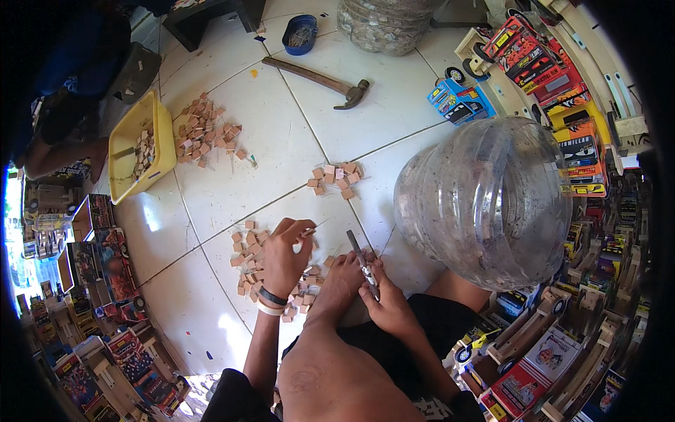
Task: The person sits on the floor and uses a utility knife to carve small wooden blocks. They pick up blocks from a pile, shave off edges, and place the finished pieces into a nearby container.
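**Hands at the block pile on the tiled floor**

Left hand (281, 257) hangs over the pile of small wooden blocks (247, 260), its fingers curled and its thumb and forefinger pinching a thin nail (308, 231) whose tip points away from the pile. The blocks lie directly under and to the left of this hand, some showing past the wrist with its dark and pale bands. Right hand (385, 299) sits just to the right of the pile, closed around the handles of slim metal pliers (362, 261), whose tip reaches up toward the nail without touching it. A bare foot (344, 274) rests between the two hands, at the edge of the pile.

Part of the pile is hidden beneath the left hand and the foot, so its full spread cannot be told. Whether the pliers' tip grips anything is too small to make out. Farther from the pile lie a second cluster of blocks (336, 178), a hammer (320, 81) and a large clear plastic bottle (485, 200).
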`<state>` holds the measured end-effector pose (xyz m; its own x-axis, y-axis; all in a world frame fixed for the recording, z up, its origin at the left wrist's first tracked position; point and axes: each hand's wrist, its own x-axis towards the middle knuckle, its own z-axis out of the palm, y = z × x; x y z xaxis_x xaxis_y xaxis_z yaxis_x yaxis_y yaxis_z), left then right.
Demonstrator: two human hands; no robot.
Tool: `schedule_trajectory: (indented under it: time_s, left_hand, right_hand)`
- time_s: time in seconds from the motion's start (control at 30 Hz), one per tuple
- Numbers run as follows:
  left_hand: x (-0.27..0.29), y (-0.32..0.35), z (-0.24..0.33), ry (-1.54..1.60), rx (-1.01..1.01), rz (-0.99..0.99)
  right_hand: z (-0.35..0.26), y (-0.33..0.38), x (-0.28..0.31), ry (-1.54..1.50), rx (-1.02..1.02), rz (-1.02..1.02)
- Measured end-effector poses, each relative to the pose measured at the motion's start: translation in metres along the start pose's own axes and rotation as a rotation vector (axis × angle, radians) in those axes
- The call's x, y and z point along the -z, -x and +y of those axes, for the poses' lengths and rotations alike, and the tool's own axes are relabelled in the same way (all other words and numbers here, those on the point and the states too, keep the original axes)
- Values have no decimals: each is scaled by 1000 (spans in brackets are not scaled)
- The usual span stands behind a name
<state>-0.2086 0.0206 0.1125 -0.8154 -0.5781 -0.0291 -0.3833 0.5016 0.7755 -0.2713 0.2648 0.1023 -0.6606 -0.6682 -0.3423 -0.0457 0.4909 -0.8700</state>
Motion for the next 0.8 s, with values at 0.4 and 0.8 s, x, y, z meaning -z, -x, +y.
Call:
schedule_trajectory:
  time_s: [0.4,0.8]
  left_hand:
    - [-17,-5,30,104,-73,-119]
    - [-21,-7,32,111,-99,-96]
  right_hand:
    - [-19,-2,7,-117,-114,-85]
    - [-23,-3,12,-4,-118,-100]
